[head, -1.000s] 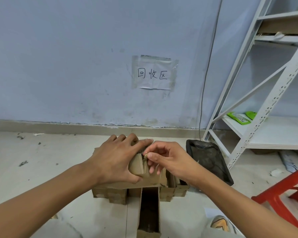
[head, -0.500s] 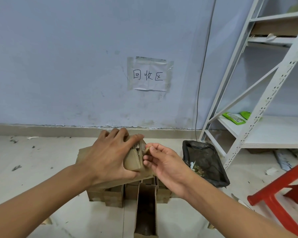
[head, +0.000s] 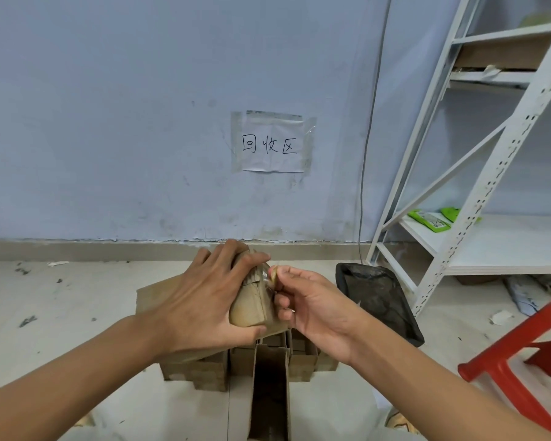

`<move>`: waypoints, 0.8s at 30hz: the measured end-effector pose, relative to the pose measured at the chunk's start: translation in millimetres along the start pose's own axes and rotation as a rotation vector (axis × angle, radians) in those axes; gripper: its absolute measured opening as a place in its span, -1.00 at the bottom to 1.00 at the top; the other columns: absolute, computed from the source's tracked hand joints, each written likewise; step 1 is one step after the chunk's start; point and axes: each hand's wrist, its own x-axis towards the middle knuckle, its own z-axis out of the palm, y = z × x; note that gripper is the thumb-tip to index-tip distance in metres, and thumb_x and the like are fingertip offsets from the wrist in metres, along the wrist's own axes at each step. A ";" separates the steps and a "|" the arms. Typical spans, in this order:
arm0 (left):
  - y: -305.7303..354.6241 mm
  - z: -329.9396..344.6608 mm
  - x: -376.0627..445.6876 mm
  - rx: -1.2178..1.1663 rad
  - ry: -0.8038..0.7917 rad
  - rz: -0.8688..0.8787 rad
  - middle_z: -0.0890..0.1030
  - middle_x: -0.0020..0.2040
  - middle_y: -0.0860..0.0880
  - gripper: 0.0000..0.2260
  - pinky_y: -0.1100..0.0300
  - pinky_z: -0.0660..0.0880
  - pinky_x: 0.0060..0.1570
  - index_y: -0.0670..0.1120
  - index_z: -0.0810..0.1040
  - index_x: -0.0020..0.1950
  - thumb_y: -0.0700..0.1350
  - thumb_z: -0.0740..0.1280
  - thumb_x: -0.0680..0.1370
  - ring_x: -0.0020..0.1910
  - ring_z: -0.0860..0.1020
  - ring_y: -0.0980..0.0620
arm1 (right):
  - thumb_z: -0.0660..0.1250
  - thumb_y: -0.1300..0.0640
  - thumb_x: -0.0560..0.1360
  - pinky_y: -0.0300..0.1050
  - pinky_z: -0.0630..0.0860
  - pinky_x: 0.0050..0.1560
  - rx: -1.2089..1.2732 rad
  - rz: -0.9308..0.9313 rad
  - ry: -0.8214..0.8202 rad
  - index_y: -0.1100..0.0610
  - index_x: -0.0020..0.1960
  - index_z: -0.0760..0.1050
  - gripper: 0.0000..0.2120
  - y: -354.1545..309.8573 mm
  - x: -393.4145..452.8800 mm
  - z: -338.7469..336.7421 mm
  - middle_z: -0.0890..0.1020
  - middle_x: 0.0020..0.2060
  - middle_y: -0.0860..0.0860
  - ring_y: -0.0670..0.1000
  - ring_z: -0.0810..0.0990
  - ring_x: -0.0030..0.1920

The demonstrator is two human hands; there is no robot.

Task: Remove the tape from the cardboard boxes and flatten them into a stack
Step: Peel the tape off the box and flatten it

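My left hand [head: 204, 297] grips a small brown cardboard box [head: 252, 303] held up in front of me, fingers over its top and thumb under its near edge. My right hand [head: 306, 300] pinches a strip of clear tape [head: 269, 276] at the box's upper right edge, between thumb and forefinger. Below the held box, several flattened cardboard pieces [head: 198, 370] lie stacked on the floor. A long narrow open box [head: 269, 389] stands in front of that stack.
A black mesh bin [head: 379, 297] with scraps lies on the floor to the right. White metal shelving [head: 490, 186] stands at the right, a red plastic stool [head: 528, 354] at the lower right. A paper sign [head: 271, 144] is taped to the wall.
My right hand has shifted slightly right, away from the box, drawing the pinched tape off its edge. The left hand keeps its hold on the box.
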 end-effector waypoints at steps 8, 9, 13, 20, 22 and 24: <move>-2.9 1.4 2.1 -0.066 -0.004 0.018 0.33 0.21 0.12 -0.24 0.11 0.37 0.20 0.13 0.34 0.41 0.47 0.39 0.33 0.17 0.40 0.09 | 0.25 0.15 0.71 -0.23 0.37 -0.33 0.027 -0.007 0.052 0.21 0.16 0.51 -0.86 0.3 -1.1 2.8 0.54 -0.19 0.00 -0.09 0.39 -0.32; -4.0 1.1 2.5 -0.087 -0.011 0.012 0.33 0.21 0.14 -0.24 0.10 0.38 0.20 0.14 0.33 0.41 0.49 0.38 0.34 0.17 0.41 0.11 | 0.25 0.14 0.71 -0.23 0.38 -0.33 0.022 -0.006 0.051 0.21 0.15 0.51 -0.86 0.0 -1.3 2.4 0.54 -0.18 0.00 -0.09 0.40 -0.31; -6.8 -0.5 3.5 -0.124 -0.008 0.004 0.36 0.20 0.14 -0.28 0.06 0.42 0.21 0.12 0.38 0.39 0.49 0.36 0.37 0.15 0.42 0.13 | 0.26 0.12 0.70 -0.24 0.42 -0.35 0.023 -0.010 0.038 0.21 0.16 0.50 -0.85 0.7 -0.5 2.5 0.56 -0.17 0.01 -0.09 0.45 -0.30; -6.8 -1.7 5.3 -0.090 0.015 0.022 0.38 0.19 0.11 -0.31 0.05 0.43 0.19 0.04 0.42 0.37 0.43 0.37 0.39 0.14 0.44 0.08 | 0.24 0.16 0.71 -0.23 0.46 -0.34 0.071 0.000 0.050 0.20 0.07 0.51 -0.87 -1.5 2.2 6.1 0.57 -0.19 0.03 -0.07 0.45 -0.31; -8.6 -1.4 5.4 -0.090 0.026 0.029 0.38 0.19 0.10 -0.32 0.03 0.44 0.18 0.03 0.41 0.36 0.40 0.37 0.39 0.14 0.44 0.07 | 0.21 0.18 0.72 -0.23 0.47 -0.34 0.120 0.013 0.047 0.20 0.06 0.50 -0.86 -2.2 2.5 5.8 0.56 -0.21 0.04 -0.06 0.44 -0.31; -9.7 -0.4 5.1 -0.116 0.041 0.023 0.38 0.19 0.10 -0.35 0.01 0.45 0.17 0.04 0.39 0.35 0.37 0.38 0.39 0.14 0.44 0.08 | 0.20 0.18 0.73 -0.23 0.48 -0.35 0.147 0.015 0.040 0.20 0.04 0.49 -0.85 -3.1 2.3 4.8 0.55 -0.22 0.05 -0.05 0.44 -0.32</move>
